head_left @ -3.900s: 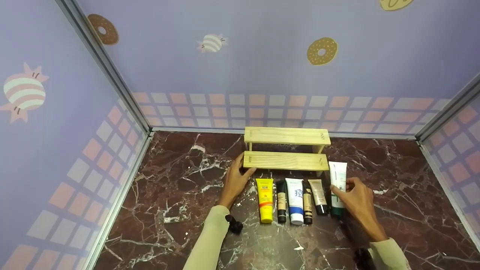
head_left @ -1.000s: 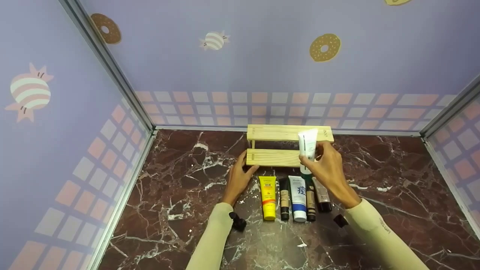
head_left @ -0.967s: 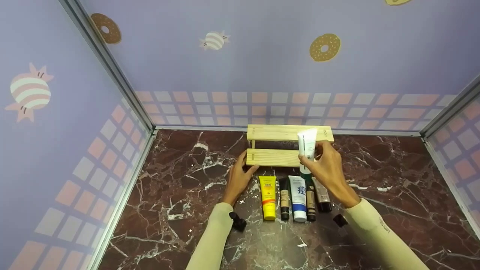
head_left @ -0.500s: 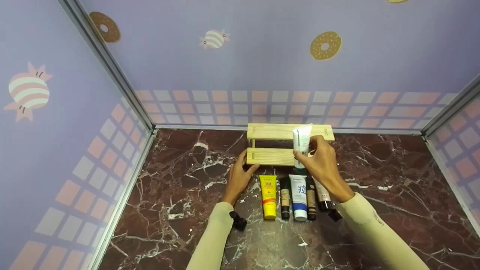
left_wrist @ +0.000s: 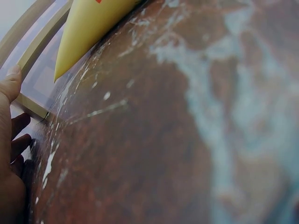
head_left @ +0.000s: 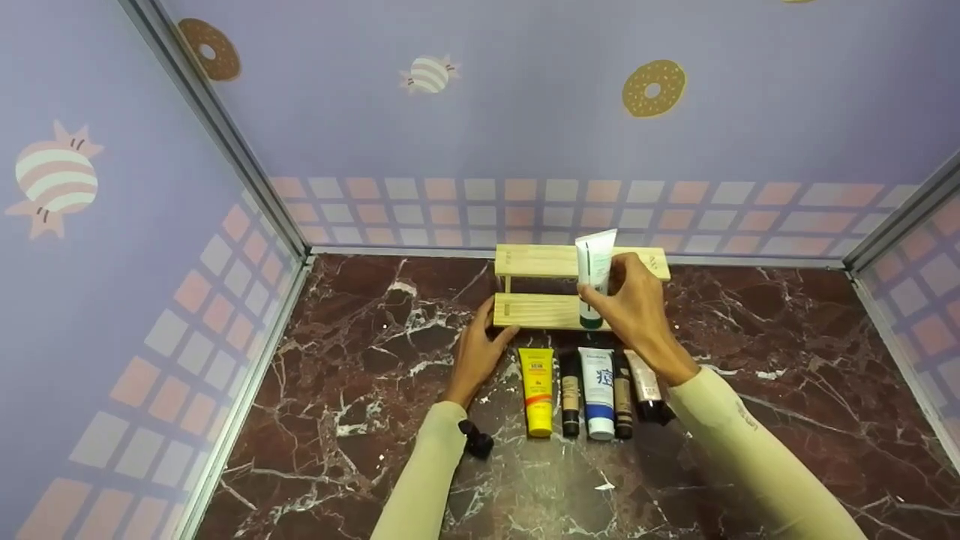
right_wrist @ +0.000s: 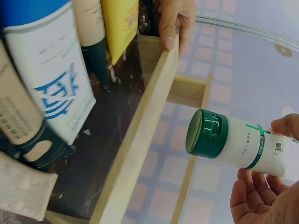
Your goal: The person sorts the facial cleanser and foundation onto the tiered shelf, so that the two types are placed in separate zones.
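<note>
Hands two; tubes six, one held; rack one.

The white tube has a green cap that is shut. The right hand holds it up, cap at six o'clock, flat end leaning to one o'clock. The pale wood stand has two long steps, the high step at twelve o'clock, and the left hand touches the low step's nine o'clock end
</note>
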### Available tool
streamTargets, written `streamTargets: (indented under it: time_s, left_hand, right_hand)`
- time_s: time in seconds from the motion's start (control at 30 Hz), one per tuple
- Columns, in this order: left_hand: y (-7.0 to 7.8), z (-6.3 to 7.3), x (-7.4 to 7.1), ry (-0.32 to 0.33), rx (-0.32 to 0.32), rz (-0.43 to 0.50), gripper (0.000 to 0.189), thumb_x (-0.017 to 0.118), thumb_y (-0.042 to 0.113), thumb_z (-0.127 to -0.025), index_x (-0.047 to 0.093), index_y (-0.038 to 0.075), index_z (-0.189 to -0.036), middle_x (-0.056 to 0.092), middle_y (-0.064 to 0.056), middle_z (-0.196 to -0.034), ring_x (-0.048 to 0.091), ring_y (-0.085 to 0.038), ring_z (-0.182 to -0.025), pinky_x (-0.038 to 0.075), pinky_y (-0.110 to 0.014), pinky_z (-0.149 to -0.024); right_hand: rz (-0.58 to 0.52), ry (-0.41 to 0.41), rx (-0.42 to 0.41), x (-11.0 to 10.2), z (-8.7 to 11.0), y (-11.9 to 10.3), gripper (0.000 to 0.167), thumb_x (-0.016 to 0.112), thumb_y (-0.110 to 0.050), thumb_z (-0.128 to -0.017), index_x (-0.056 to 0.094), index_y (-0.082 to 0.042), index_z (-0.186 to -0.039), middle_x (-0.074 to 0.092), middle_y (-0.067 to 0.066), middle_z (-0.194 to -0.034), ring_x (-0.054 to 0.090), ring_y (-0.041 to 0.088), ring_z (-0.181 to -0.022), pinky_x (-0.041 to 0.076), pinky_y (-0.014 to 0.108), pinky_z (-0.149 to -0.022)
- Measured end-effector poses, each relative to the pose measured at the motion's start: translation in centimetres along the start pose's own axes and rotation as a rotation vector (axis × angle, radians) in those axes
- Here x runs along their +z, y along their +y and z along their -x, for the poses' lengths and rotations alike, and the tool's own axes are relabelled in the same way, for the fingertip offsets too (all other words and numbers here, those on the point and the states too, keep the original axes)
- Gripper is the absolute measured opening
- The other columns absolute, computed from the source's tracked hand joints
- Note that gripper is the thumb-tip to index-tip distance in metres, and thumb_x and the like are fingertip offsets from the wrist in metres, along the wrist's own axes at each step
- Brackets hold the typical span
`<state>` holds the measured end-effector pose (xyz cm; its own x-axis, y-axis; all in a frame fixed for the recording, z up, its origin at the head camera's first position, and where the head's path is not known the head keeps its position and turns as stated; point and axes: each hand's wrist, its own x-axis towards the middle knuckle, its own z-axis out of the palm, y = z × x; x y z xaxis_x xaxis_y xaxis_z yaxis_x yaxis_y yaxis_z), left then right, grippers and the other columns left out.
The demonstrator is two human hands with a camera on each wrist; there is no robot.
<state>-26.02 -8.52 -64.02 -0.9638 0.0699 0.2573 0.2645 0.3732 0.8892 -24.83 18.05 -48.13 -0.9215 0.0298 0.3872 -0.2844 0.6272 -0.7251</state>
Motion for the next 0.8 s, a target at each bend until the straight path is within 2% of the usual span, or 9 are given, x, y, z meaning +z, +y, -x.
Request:
streamTargets:
  time_s: [0.3,0.63,0.8]
  left_hand:
    - [0.2,-0.3,-0.3,0.014,-0.001,-0.025,0.083,0.079,0.039,-0.104,0.042,0.002,-0.168,0.056,-0.022,-0.161,0.056,-0.035,-0.148,0.040,-0.055,-0.126]
    - [0.1,-0.1,-0.2,0.013,-0.012,-0.031,0.084,0.079,0.040,-0.104,0.041,0.001,-0.168,0.053,-0.021,-0.164,0.058,-0.035,-0.147,0.043,-0.053,-0.124]
    - [0.2,0.0,-0.2,0.014,-0.004,-0.026,0.083,0.079,0.039,-0.104,0.042,0.001,-0.168,0.055,-0.020,-0.162,0.057,-0.034,-0.148,0.044,-0.053,-0.123]
  right_hand:
    - [-0.037,-0.019,-0.035,1.1,-1.8,-1.7,0.048,0.090,-0.017,-0.089,0.064,0.007,-0.121,0.073,0.020,-0.102,0.070,0.033,-0.088,0.057,0.040,-0.075]
    - [-0.073,-0.028,-0.029,2.7,-3.2,-2.4,0.049,0.089,-0.017,-0.091,0.062,0.008,-0.124,0.070,0.021,-0.105,0.070,0.041,-0.096,0.056,0.041,-0.080]
    - [-0.075,-0.010,-0.036,3.2,-3.8,-2.7,0.048,0.089,-0.018,-0.090,0.064,0.008,-0.122,0.071,0.021,-0.104,0.069,0.038,-0.094,0.054,0.040,-0.080]
